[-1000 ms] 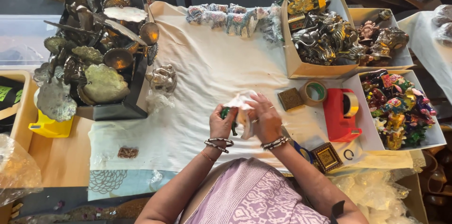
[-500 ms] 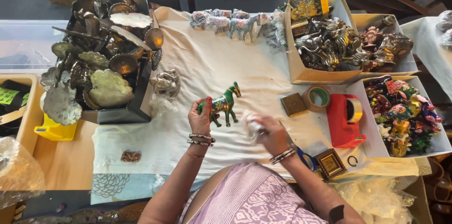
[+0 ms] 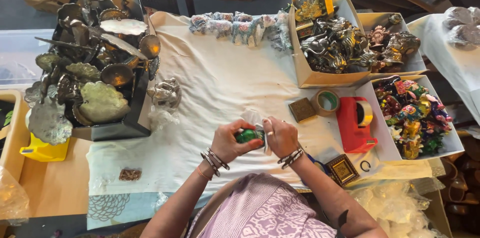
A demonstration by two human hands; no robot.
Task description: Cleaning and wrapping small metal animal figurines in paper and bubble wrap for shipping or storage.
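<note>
My left hand [image 3: 231,141] is closed around a small green painted horse figurine [image 3: 248,135], only partly visible between my fingers. My right hand [image 3: 281,137] presses a white piece of wrapping paper [image 3: 256,119] against the figurine's right side. Both hands meet over the white cloth [image 3: 215,83] near the table's front edge. Bangles sit on both wrists.
A black crate of metal dishes and leaf plates [image 3: 92,68] stands at left, a silver figurine [image 3: 166,93] beside it. Painted animal figurines [image 3: 235,24] line the back. Boxes of brass figures [image 3: 335,43] and colourful figurines [image 3: 412,115], a red tape dispenser [image 3: 354,124], a tape roll [image 3: 326,102] lie right.
One second ago both hands held the wrapped bundle. Half a second ago my left hand held the green horse out alone, the right holding paper. Now both hands are together again on the horse.
</note>
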